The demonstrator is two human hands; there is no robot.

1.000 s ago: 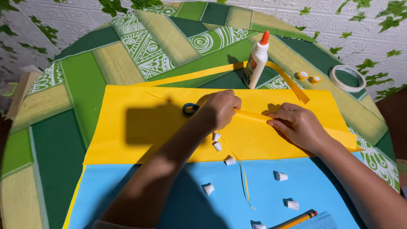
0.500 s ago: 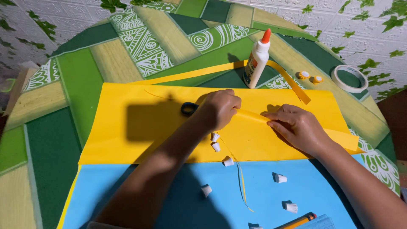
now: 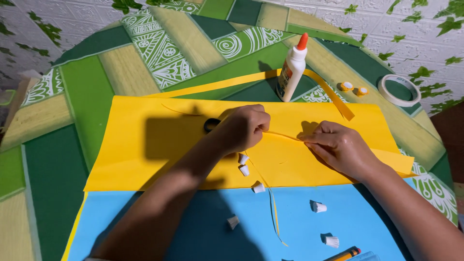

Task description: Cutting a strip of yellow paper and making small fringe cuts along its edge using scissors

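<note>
A large yellow paper sheet lies across a blue sheet. My left hand is closed around scissors with black handles, whose blades are hidden under my fingers and point right into the yellow sheet. My right hand rests on the same sheet, its fingertips pinching the paper at the cut line just right of the scissors. A thin cut yellow sliver trails down over the blue sheet.
Several small white paper rolls lie scattered on both sheets. A glue bottle with an orange tip stands behind, on a long yellow strip. A tape roll and two small orange discs sit far right. An orange pen lies at the bottom edge.
Both hands stay in nearly the same place on the yellow sheet. The view has shifted slightly.
</note>
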